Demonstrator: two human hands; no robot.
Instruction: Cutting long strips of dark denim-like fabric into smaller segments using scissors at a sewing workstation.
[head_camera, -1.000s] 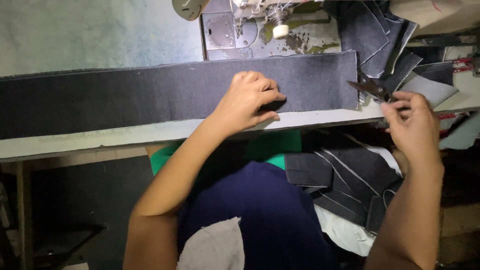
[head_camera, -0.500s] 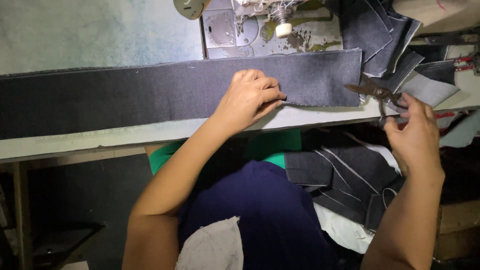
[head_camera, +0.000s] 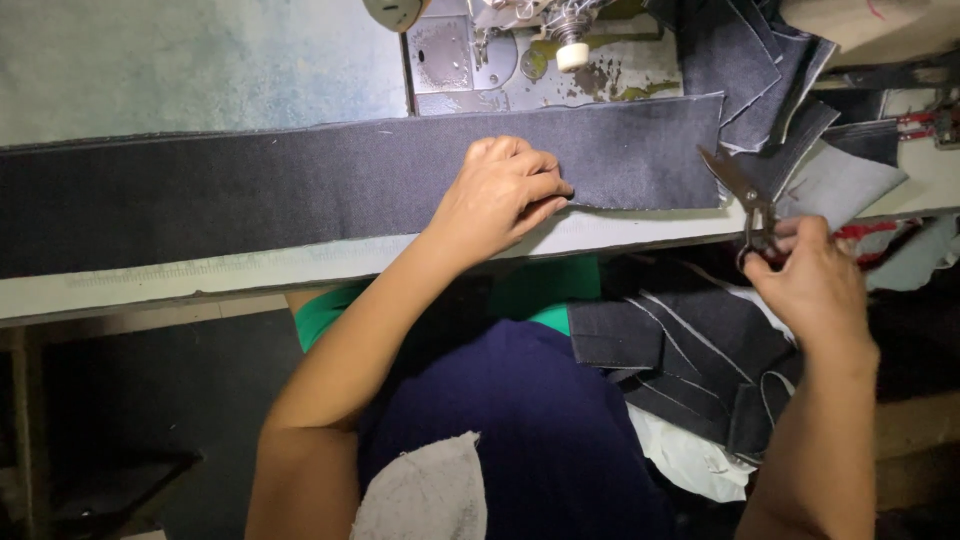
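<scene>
My left grip (head_camera: 505, 195) presses flat on the denim strip (head_camera: 300, 190); my right grip (head_camera: 810, 285) pinches scissors (head_camera: 745, 195), blades seemingly parted, just beside the strip's end.

We see a worn pale blue-grey tabletop (head_camera: 200, 60) with a white front edge, a scuffed metal machine bed (head_camera: 520, 60) set in it, dark shadowed floor (head_camera: 110, 400) beneath.

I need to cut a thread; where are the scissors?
In the head view, the scissors are in the right hand, at the right end of the dark denim strip.
</scene>
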